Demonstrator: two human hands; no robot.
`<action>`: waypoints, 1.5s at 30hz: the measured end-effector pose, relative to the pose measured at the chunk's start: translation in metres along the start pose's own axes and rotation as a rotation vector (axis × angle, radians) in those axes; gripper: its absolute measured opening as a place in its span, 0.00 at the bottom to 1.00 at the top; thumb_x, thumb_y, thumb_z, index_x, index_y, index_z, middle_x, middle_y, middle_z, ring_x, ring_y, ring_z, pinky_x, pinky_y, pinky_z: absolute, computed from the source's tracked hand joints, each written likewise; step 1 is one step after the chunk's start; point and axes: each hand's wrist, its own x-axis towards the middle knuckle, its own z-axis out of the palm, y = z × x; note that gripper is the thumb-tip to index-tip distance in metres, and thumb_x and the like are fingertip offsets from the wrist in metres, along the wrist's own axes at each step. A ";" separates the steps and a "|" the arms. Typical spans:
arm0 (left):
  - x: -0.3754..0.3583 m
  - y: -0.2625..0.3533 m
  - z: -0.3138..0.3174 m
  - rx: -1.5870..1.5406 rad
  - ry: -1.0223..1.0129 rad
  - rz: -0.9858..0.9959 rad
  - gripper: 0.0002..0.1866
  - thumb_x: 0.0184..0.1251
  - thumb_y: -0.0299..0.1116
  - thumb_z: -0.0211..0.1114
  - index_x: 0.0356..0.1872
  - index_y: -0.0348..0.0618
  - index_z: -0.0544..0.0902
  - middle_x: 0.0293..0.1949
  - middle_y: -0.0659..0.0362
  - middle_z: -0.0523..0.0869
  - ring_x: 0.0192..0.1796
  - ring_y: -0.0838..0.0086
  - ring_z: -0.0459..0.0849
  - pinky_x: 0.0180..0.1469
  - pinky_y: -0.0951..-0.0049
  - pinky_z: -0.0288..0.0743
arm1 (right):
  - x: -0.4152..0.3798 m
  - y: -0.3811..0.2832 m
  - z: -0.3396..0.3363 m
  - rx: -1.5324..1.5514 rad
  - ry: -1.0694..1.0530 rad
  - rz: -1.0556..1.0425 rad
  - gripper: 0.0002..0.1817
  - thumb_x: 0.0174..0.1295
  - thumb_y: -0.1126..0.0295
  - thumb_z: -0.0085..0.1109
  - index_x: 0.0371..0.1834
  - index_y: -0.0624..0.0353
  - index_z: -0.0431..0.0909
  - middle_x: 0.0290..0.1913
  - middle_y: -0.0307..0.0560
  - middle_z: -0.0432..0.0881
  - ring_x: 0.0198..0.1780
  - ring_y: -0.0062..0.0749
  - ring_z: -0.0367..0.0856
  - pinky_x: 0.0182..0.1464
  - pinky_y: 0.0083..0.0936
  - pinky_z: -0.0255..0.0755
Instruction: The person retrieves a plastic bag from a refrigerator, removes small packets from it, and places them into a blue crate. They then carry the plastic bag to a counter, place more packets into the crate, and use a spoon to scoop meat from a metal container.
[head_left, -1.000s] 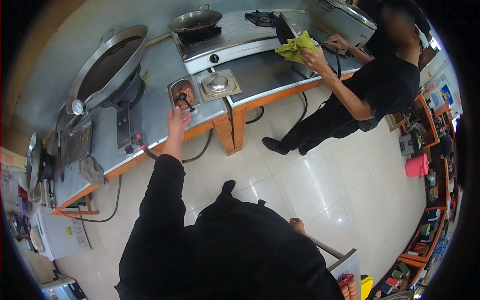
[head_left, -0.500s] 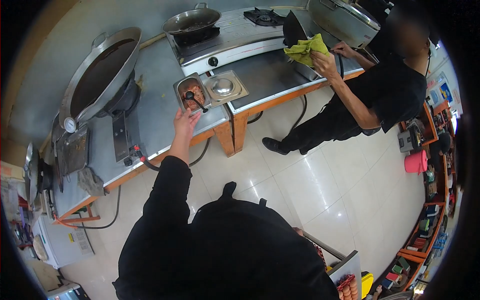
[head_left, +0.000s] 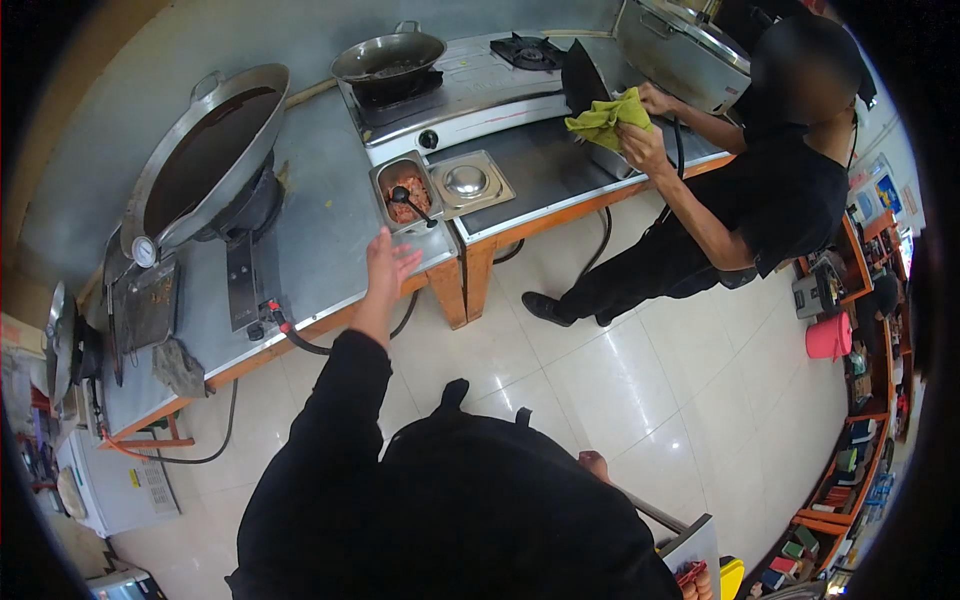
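Observation:
My left hand (head_left: 388,262) is open and empty, fingers spread, just in front of a metal container (head_left: 400,192) of minced pinkish food with a black-handled utensil in it. A metal lid (head_left: 466,181) lies beside the container. Low at the right of my body, my right hand (head_left: 593,464) shows only in part, closed at the end of a metal tray (head_left: 690,545). Red and orange-brown pieces show at the tray's lower edge. My torso hides the rest.
A large wok (head_left: 210,160) of dark liquid stands on the left counter. Behind is a smaller wok (head_left: 388,62) on a stove. At the right a person (head_left: 770,190) holds a green cloth (head_left: 608,118) against a dark pan. A pink bucket (head_left: 828,335) stands beyond.
My left hand has drawn back slightly from the container's near edge, its fingers now spread. The metal tray has shifted a little lower in view.

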 end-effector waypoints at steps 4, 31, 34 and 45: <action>-0.043 -0.042 -0.046 0.209 0.094 0.187 0.22 0.70 0.50 0.53 0.54 0.47 0.63 0.31 0.58 0.73 0.26 0.72 0.77 0.28 0.70 0.78 | 0.006 0.020 -0.007 -0.098 0.032 -0.019 0.12 0.55 0.69 0.56 0.40 0.62 0.80 0.33 0.48 0.84 0.30 0.34 0.83 0.35 0.31 0.78; -0.260 -0.231 -0.299 1.386 -0.606 -0.825 0.24 0.64 0.49 0.57 0.56 0.47 0.78 0.55 0.56 0.80 0.56 0.64 0.77 0.49 0.62 0.75 | 0.048 0.028 -0.053 -0.441 -0.129 -0.183 0.15 0.58 0.60 0.56 0.40 0.58 0.82 0.34 0.52 0.85 0.33 0.36 0.85 0.42 0.31 0.78; -0.255 -0.247 -0.317 1.824 -0.621 -0.676 0.22 0.63 0.49 0.54 0.50 0.46 0.81 0.53 0.49 0.80 0.56 0.57 0.78 0.53 0.60 0.74 | 0.070 0.038 -0.048 -0.500 -0.151 -0.192 0.16 0.59 0.57 0.55 0.43 0.54 0.82 0.46 0.52 0.83 0.50 0.43 0.80 0.53 0.33 0.73; -0.234 -0.272 -0.330 1.839 -1.070 0.225 0.17 0.52 0.44 0.57 0.32 0.41 0.84 0.35 0.48 0.84 0.43 0.52 0.81 0.47 0.56 0.75 | 0.047 0.073 -0.027 -0.504 -0.195 -0.246 0.19 0.59 0.57 0.50 0.43 0.57 0.82 0.48 0.55 0.81 0.53 0.49 0.78 0.56 0.36 0.71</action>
